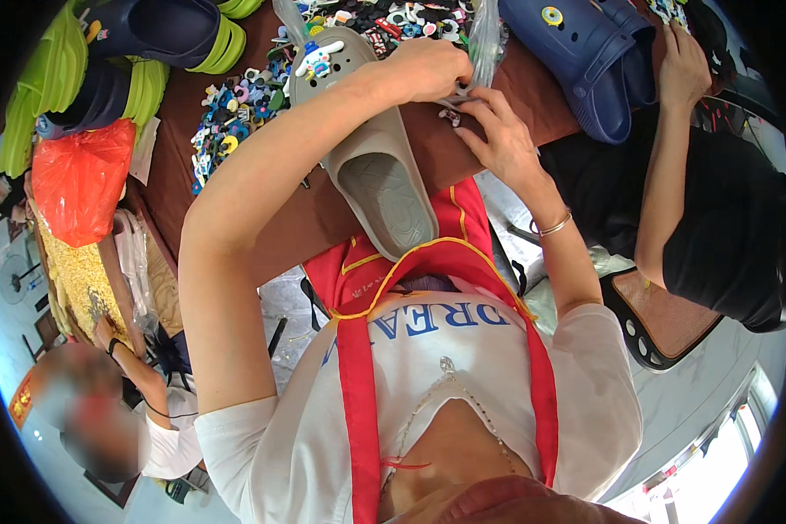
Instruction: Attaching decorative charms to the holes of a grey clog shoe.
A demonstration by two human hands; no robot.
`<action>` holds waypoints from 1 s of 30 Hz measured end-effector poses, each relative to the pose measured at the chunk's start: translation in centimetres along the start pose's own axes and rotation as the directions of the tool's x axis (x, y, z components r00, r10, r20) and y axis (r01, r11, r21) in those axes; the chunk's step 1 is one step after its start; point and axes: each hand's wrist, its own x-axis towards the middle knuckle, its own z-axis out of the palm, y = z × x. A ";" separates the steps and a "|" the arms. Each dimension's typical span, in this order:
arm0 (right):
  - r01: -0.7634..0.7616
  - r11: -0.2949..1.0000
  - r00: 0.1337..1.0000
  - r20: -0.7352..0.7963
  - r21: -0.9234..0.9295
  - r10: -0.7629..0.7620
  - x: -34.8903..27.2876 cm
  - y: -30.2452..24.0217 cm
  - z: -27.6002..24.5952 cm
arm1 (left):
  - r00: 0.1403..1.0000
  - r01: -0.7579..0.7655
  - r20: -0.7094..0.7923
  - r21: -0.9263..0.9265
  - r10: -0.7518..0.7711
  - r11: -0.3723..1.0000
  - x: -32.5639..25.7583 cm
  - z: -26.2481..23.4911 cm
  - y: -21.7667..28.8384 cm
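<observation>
My left hand point(430, 70) reaches across the grey slide sandal point(377, 166), its fingers closed at the lower end of a clear plastic bag point(487, 42). My right hand point(505, 138) meets it there, index fingertip and thumb curled around a whitish fold of the same plastic. Just below the fingers is a small pinkish-white shoe charm point(450, 116); I cannot tell whether it is held or lying on the table. The sandal rests toe away, heel over the table's near edge, with a white character charm point(318, 59) fixed on its holed strap.
Many loose colourful charms point(240, 109) are heaped on the brown tablecloth point(301, 223). Navy clogs point(576, 65) stand at right, navy-and-lime ones point(162, 31) at left near a red plastic bag point(83, 188). A co-worker's arm point(672, 157) reaches in at right; another person sits lower left.
</observation>
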 end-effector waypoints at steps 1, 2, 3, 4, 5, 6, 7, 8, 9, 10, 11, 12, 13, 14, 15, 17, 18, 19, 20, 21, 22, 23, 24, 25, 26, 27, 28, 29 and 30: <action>0.001 1.000 1.000 0.000 0.002 -0.001 0.0 0.3 0.2 | 0.999 0.032 -0.019 0.012 -0.031 0.999 -0.2 0.0 0.2; 0.049 0.997 0.998 -0.022 -0.054 -0.050 0.1 0.6 0.5 | 0.999 0.040 -0.022 0.014 -0.040 0.999 -0.3 0.3 0.4; 0.096 0.989 0.994 -0.040 -0.109 -0.100 0.2 0.8 0.9 | 0.997 0.001 -0.071 0.030 0.001 1.000 -0.3 1.1 0.6; 0.105 0.989 0.993 -0.036 -0.103 -0.110 0.2 0.8 1.0 | 0.992 -0.036 -0.120 0.048 0.042 0.998 -0.2 1.8 0.7; 0.082 0.980 0.994 -0.052 -0.183 -0.093 0.1 0.7 1.1 | 0.992 -0.019 -0.122 0.051 0.025 0.999 -0.2 1.9 0.8; 0.059 0.963 0.994 -0.070 -0.261 -0.080 0.1 0.7 1.1 | 0.996 -0.047 -0.078 0.041 0.050 0.998 -0.2 2.0 1.0; 0.075 0.965 0.993 -0.067 -0.251 -0.095 -0.1 0.6 1.1 | 0.997 -0.074 -0.034 0.029 0.075 0.997 -0.3 2.1 1.2; 0.066 0.949 0.991 -0.092 -0.308 -0.099 -0.4 0.6 0.9 | 0.992 -0.113 -0.045 0.048 0.115 0.992 -0.3 2.8 1.3; 0.060 0.930 0.989 -0.102 -0.363 -0.104 -0.5 0.5 1.1 | 0.993 -0.098 -0.068 0.050 0.101 0.994 -0.8 3.0 1.5; 0.067 0.933 0.987 -0.116 -0.354 -0.115 -0.5 0.4 1.3 | 0.996 -0.057 -0.060 0.053 0.060 0.997 -1.0 3.2 1.7; 0.077 0.935 0.986 -0.113 -0.347 -0.124 -0.7 0.2 1.3 | 0.998 -0.024 -0.051 0.067 0.027 0.997 -1.0 3.3 2.1; 0.066 0.931 0.987 -0.114 -0.360 -0.114 -0.8 0.1 1.2 | 0.998 -0.013 -0.052 0.068 0.017 0.998 -1.1 3.4 2.1; 0.053 0.926 0.988 -0.113 -0.375 -0.103 -0.9 0.0 1.2 | 0.994 -0.007 -0.108 0.135 0.021 0.991 -1.1 3.4 2.0; 0.057 0.931 0.986 -0.126 -0.360 -0.109 -0.9 0.3 1.2 | 0.986 -0.010 -0.161 0.200 0.043 0.980 -0.8 3.3 1.9; 0.050 0.929 0.986 -0.128 -0.367 -0.104 -1.0 0.4 1.2 | 0.985 -0.019 -0.162 0.198 0.052 0.980 -0.6 3.2 1.6; 0.050 0.934 0.985 -0.136 -0.353 -0.104 -0.9 0.3 1.2 | 0.968 -0.079 -0.214 0.249 0.135 0.965 -0.6 2.9 0.3; 0.039 0.935 0.990 -0.113 -0.352 -0.084 -0.7 0.4 1.3 | 0.958 -0.125 -0.220 0.258 0.184 0.958 -0.7 2.7 -0.3; 0.027 0.931 0.990 -0.119 -0.363 -0.075 -0.6 0.2 1.2 | 0.953 -0.128 -0.236 0.255 0.190 0.958 -0.8 2.7 -0.7; 0.037 0.937 0.991 -0.110 -0.348 -0.080 -0.4 -0.1 1.1 | 0.957 -0.135 -0.216 0.247 0.191 0.959 -0.9 2.5 -1.0; 0.048 0.942 0.991 -0.100 -0.332 -0.086 -0.3 -0.2 1.0 | 0.962 -0.141 -0.196 0.240 0.191 0.960 -1.0 2.2 -1.2; 0.039 0.941 0.994 -0.081 -0.336 -0.070 -0.4 0.0 1.1 | 0.959 -0.159 -0.193 0.240 0.207 0.958 -0.8 1.9 -1.4; 0.032 0.940 0.994 -0.086 -0.340 -0.066 -0.4 -0.2 1.1 | 0.972 -0.121 -0.195 0.079 0.134 0.990 -0.8 1.3 -1.9; 0.035 0.937 0.995 -0.076 -0.347 -0.065 -0.3 -0.4 1.2 | 0.981 -0.075 -0.183 -0.082 0.059 0.994 -0.8 0.8 -2.2; 0.040 0.935 0.996 -0.065 -0.352 -0.067 -0.2 -0.6 1.2 | 0.981 -0.078 -0.184 -0.079 0.063 0.994 -1.0 0.4 -2.4; 0.036 0.930 0.996 -0.057 -0.365 -0.061 -0.1 -0.6 1.3 | 0.983 -0.003 -0.172 -0.371 -0.065 0.929 -1.1 -0.3 -2.3; 0.036 0.930 0.996 -0.060 -0.366 -0.062 0.0 -0.6 1.4 | 0.975 0.070 -0.122 -0.629 -0.187 0.775 -1.4 -1.0 -2.2; 0.019 0.928 0.996 -0.069 -0.371 -0.048 0.3 -0.7 1.6 | 0.965 0.072 -0.124 -0.718 -0.229 0.692 -1.8 -1.4 -2.3; 0.002 0.927 0.996 -0.078 -0.375 -0.034 0.4 -0.9 1.8 | 0.965 0.073 -0.125 -0.717 -0.231 0.693 -2.4 -1.7 -2.3; 0.006 0.928 0.996 -0.078 -0.373 -0.038 0.7 -1.0 2.1 | 0.939 0.056 -0.138 -0.843 -0.315 0.535 -3.2 -1.9 -2.1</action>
